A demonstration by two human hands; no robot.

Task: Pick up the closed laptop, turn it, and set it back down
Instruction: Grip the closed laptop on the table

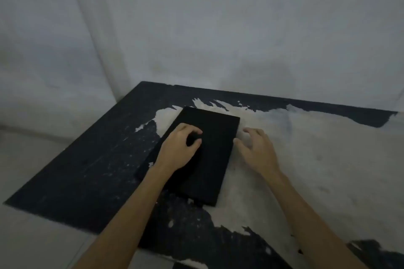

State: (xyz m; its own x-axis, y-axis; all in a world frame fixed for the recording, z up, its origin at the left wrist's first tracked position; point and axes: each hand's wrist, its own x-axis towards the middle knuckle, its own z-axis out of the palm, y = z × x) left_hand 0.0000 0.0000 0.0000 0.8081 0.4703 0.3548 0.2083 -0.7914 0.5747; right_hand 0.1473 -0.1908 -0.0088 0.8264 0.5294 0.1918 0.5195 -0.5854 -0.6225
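Note:
A closed black laptop lies flat on the table, its long side running away from me and tilted slightly right. My left hand rests on the lid with curled fingers, holding nothing. My right hand hovers just off the laptop's right edge, fingers spread and bent; its thumb is close to that edge, and contact cannot be made out.
The table has a worn black top with large patches of bare pale surface. A pale wall stands right behind its far edge. The table's left edge drops to a light floor.

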